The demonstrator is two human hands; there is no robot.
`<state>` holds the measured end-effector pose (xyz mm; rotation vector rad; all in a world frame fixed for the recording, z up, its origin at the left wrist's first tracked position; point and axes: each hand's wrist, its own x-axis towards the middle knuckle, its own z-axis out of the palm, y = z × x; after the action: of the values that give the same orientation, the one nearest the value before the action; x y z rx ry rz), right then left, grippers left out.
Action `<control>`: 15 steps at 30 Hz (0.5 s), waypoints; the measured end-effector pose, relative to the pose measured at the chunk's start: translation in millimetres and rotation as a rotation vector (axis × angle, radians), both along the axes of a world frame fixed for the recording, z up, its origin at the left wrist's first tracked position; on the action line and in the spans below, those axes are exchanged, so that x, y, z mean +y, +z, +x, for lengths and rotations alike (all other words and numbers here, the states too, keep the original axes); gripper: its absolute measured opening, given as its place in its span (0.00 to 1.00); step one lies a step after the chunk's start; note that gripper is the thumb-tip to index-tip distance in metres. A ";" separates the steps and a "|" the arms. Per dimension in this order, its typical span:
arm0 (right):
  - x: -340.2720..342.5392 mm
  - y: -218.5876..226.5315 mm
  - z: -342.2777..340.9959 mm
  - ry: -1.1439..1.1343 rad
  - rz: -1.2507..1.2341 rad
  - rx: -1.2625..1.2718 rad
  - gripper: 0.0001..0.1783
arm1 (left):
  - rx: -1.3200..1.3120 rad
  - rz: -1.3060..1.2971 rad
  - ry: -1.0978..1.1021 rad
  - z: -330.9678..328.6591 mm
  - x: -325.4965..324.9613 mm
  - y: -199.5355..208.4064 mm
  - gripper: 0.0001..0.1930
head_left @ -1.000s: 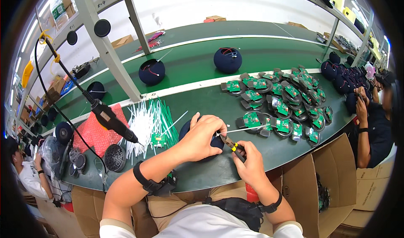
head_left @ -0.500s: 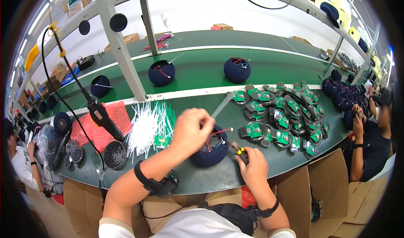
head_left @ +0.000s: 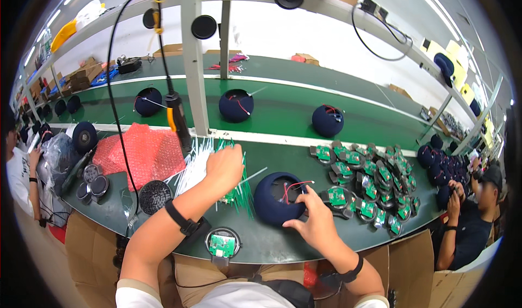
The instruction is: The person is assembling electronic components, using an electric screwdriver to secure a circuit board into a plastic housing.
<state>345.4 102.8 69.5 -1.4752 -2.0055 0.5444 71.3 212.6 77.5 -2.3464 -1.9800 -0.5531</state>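
Both forearms are bare from elbow to wrist. The sleeves are short and white, ending above the elbows, and khaki trousers show at the lap. 1 black band circles the wrist behind the left hand (head_left: 224, 166), with a dark cord trailing from it. 1 black strap sits at the wrist behind the right hand (head_left: 312, 225). No gloves or rings show.

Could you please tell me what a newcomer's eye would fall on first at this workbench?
Probably the dark blue dome-shaped shell with red and white wires, at the centre of the green bench, with the right hand resting on it. Just left of it, the left hand reaches into a spread of white and green cable ties. To the right lies a heap of green circuit boards, and a sheet of red bubble wrap sits at the left.
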 end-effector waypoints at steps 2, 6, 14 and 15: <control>37.6 18.2 -7.1 0.074 0.298 -0.042 0.36 | 0.038 -0.022 0.090 -3.0 33.5 2.0 0.15; 169.0 23.0 -15.7 -0.078 0.394 -0.077 0.38 | 0.086 0.088 0.247 0.5 97.6 10.1 0.10; 325.5 -29.1 -10.9 -0.299 0.340 -0.141 0.37 | 0.246 0.480 0.272 -12.5 211.2 -52.3 0.13; 326.0 -37.4 2.8 -0.268 0.435 -0.142 0.36 | 0.238 0.472 0.248 -4.4 213.8 -49.1 0.13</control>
<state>348.2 428.8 32.2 -1.4979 -1.8362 -0.1072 66.9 426.4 28.4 -1.7709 -1.7605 -0.6104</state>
